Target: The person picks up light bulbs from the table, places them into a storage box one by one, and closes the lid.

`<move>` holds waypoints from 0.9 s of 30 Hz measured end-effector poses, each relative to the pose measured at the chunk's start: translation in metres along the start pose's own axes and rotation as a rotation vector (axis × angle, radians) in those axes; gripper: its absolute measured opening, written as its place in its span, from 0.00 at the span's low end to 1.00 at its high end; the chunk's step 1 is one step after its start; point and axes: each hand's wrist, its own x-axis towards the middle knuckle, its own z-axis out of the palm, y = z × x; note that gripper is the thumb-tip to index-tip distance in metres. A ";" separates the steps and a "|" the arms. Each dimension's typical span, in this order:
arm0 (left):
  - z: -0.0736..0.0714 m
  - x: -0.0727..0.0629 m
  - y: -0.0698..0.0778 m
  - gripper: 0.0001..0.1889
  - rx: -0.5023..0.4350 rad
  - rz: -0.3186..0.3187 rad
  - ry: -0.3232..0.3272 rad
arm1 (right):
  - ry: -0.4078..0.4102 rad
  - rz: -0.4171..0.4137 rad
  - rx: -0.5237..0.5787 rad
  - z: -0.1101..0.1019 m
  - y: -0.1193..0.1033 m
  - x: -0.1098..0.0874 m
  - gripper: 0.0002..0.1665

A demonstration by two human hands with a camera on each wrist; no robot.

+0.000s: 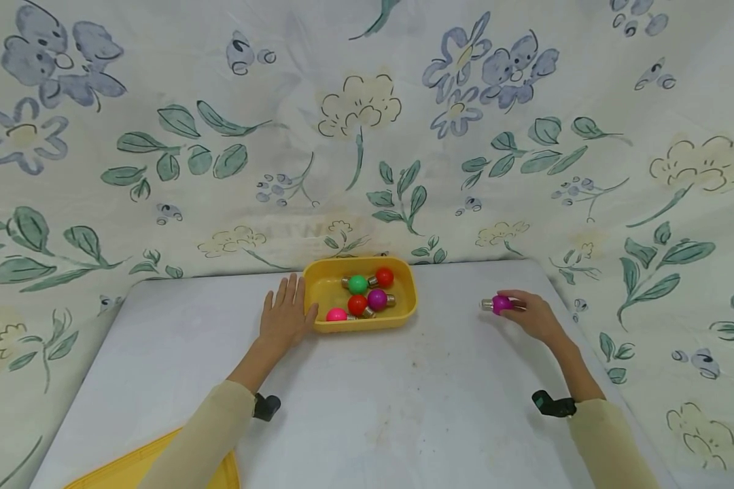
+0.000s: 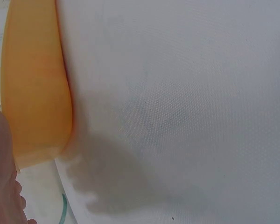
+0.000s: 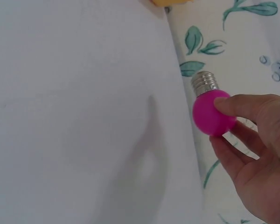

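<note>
My right hand [image 1: 531, 314] pinches a magenta light bulb [image 1: 500, 305] by its round globe, thumb on one side and fingers on the other. In the right wrist view the bulb [image 3: 213, 112] shows its silver screw base pointing away from the palm. My left hand [image 1: 283, 318] lies with straight fingers at the left end of a yellow tub [image 1: 361, 327], its thumb right at the rim. Inside the tub are several bulbs, among them a green bulb [image 1: 357, 284], a purple bulb [image 1: 376, 299] and a pink bulb [image 1: 336, 314].
Two red bulbs [image 1: 384, 276] also lie in the tub. A larger yellow tray [image 1: 153, 456] reaches in at the table's near left, partly under the left sleeve. The white table [image 1: 397, 401] meets a flower-print cloth [image 1: 293, 149] at its back edge.
</note>
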 end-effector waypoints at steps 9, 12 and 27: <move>0.000 0.000 0.000 0.38 -0.001 -0.003 0.000 | 0.010 -0.067 0.029 0.006 -0.019 0.004 0.26; 0.000 0.000 0.000 0.39 -0.005 -0.004 -0.005 | 0.016 -0.090 0.049 0.008 -0.024 0.006 0.25; -0.001 -0.001 0.001 0.38 0.006 0.007 0.004 | 0.014 -0.212 0.128 0.024 -0.057 0.020 0.25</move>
